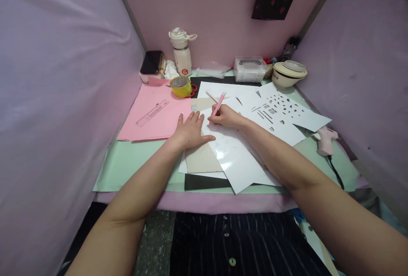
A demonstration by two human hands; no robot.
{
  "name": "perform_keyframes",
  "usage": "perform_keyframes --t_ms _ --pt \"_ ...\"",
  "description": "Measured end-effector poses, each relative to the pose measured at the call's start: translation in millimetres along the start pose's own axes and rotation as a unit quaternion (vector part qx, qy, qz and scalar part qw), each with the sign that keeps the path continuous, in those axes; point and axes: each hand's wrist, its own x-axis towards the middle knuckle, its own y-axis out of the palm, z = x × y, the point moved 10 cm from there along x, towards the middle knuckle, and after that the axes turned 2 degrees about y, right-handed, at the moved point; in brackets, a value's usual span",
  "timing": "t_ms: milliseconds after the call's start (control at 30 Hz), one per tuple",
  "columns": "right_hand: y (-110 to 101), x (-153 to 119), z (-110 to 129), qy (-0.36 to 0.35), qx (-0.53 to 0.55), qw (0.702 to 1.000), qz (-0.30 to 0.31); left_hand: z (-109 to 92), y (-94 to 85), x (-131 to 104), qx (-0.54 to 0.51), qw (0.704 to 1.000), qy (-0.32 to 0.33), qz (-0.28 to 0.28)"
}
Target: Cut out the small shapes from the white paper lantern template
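Striped shirt (204,242) closest, lol; I see the right hand (228,116) pinching the pen (219,104), slanted down-left beside the left hand (190,132), fingers spread on paper (240,167).

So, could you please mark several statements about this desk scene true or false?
1. The right hand holds a pink pen. True.
2. The left hand is clenched in a fist. False: it is spread out, palm down.
3. The ruler lies on pink paper. True.
4. The glue gun lies left of the pink paper. False: it is at the desk's right side.
5. The bottle stands left of the clear plastic box. True.
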Motion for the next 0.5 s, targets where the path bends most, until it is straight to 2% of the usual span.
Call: perform_keyframes --t_ms 500 --pt "-1.5 3.6 -5.3 0.004 0.002 1.0 -0.009 -1.7 -1.1 -1.7 0.003 1.0 -0.001 0.006"
